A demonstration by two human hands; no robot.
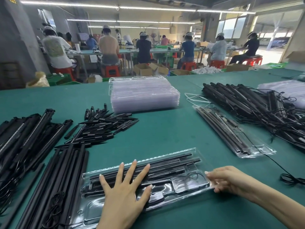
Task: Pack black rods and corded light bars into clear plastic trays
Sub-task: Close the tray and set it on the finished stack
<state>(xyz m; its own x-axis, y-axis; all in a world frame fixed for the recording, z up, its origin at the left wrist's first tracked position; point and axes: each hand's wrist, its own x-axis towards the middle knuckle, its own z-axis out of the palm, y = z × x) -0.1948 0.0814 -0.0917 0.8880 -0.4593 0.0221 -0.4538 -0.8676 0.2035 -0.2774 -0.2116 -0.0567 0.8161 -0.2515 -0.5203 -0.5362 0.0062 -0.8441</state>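
A clear plastic tray (196,154) lies in front of me on the green table, with black rods (173,160) and a coiled cord (193,176) inside it. My left hand (127,187) rests flat on the tray with fingers spread, pressing on the rods. My right hand (226,179) pinches the tray's right edge. A second filled tray (257,149) lies to the right. Loose black rods (54,179) and corded light bars (24,133) are piled at the left.
A stack of empty clear trays (143,95) stands at mid-table. Short black spikes (102,126) lie scattered left of centre. A big tangle of corded bars (257,111) fills the right side. Several people sit at benches beyond the table.
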